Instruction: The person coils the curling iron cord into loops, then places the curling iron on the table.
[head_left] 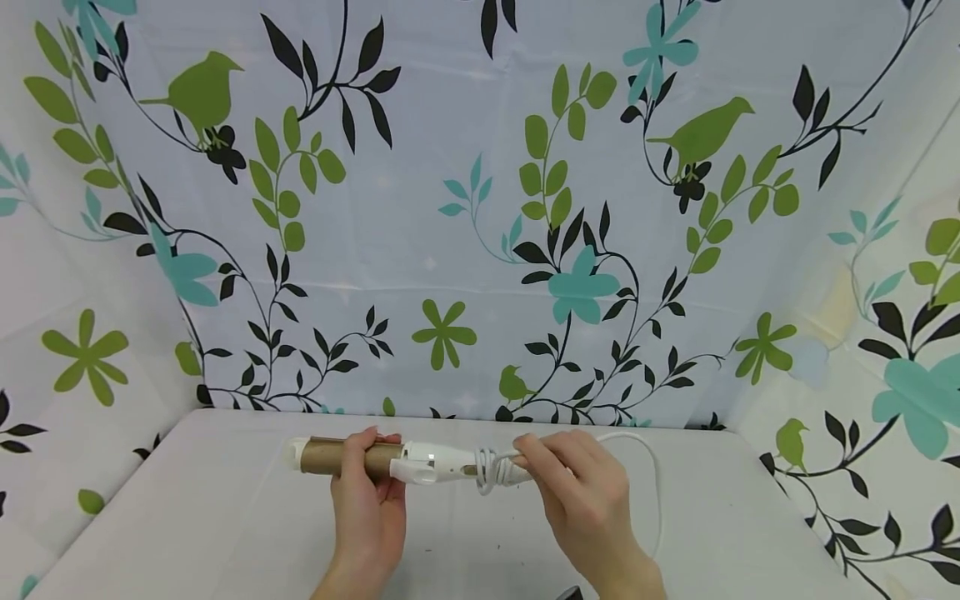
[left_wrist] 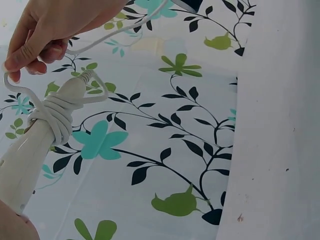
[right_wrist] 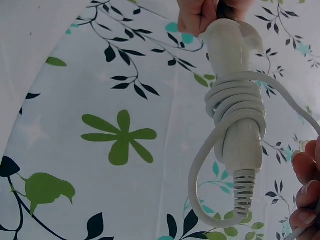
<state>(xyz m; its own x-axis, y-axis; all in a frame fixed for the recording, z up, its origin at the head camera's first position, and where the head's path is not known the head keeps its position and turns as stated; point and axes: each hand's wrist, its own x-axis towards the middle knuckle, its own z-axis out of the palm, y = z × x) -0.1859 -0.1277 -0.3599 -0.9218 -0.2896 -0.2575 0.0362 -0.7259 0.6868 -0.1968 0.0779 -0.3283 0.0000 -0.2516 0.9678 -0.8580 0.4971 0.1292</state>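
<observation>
White, brown: counted one curling iron [head_left: 450, 464], held in left grip [head_left: 369, 500], and one cord [right_wrist: 235, 97], pinched in right grip [head_left: 585, 487]; saw one dark object [head_left: 572, 594], cut off.

No text, label, brand, number or sign can be read on the curling iron [head_left: 417, 467], its white cord [head_left: 491, 473], the desk [head_left: 240, 508] or the patterned cloth [head_left: 420, 208] rising beyond the desk's far edge. The curling iron's handle [head_left: 453, 462] carries a few small details, perhaps markings, but they are too small and blurred to make out as lettering.
</observation>
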